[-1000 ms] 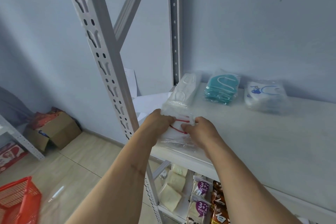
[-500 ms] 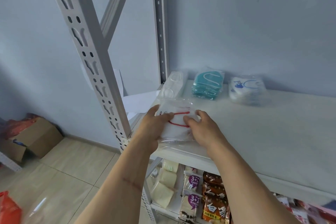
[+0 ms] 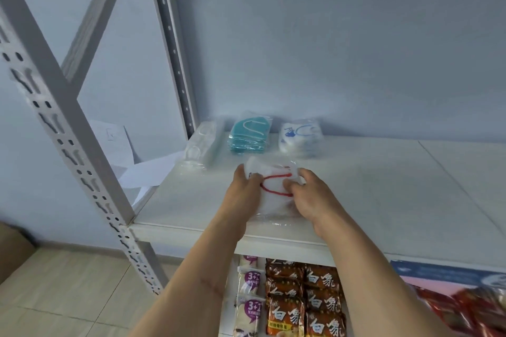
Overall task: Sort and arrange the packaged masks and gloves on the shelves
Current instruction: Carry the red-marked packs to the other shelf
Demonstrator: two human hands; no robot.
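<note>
Head view, both hands gripping red-looped mask pack, lengthwise toward wall

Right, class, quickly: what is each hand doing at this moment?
Left hand: grips the mask pack on its left side.
Right hand: grips the same pack on its right side.

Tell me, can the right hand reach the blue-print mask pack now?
Probably not at once: the right hand grips the red-loop pack together with the left hand. The blue-print pack lies just behind, nothing between them.
</note>
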